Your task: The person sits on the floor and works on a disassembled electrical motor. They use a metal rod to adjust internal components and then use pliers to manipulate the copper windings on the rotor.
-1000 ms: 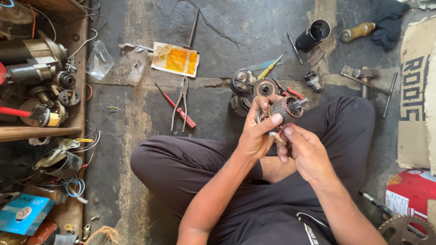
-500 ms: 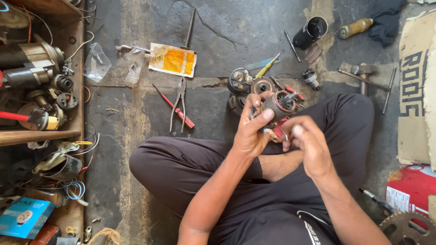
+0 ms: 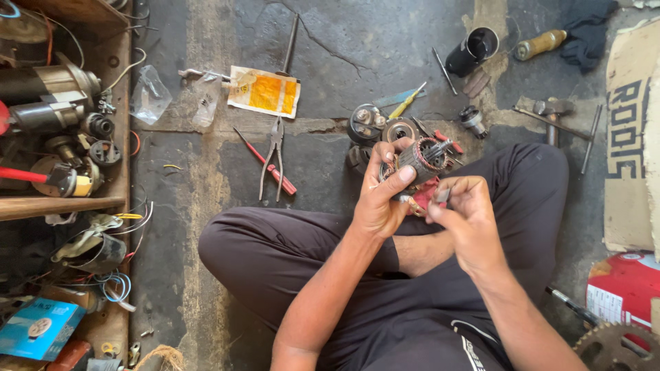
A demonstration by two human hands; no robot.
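I sit cross-legged on a concrete floor. My left hand (image 3: 382, 194) grips a small motor armature (image 3: 421, 159) with copper windings and a grey laminated core, held above my right knee. My right hand (image 3: 462, 214) is closed just beside it, fingers pinched on a small tool or part at the armature's lower end; a red piece (image 3: 424, 197) shows between the two hands. What exactly the right fingers pinch is hidden.
Round motor parts (image 3: 381, 127) lie just beyond my hands. Pliers (image 3: 273, 159) and a red-handled screwdriver (image 3: 271, 172) lie to the left, with a yellow packet (image 3: 265, 91). A wooden shelf of motors (image 3: 51, 103) stands at left; a black can (image 3: 471, 49), hammer (image 3: 555, 113) and cardboard (image 3: 629, 130) at right.
My right hand has closed in on the armature's lower end and shifted slightly; the left hand keeps its grip on the armature, turned a little.
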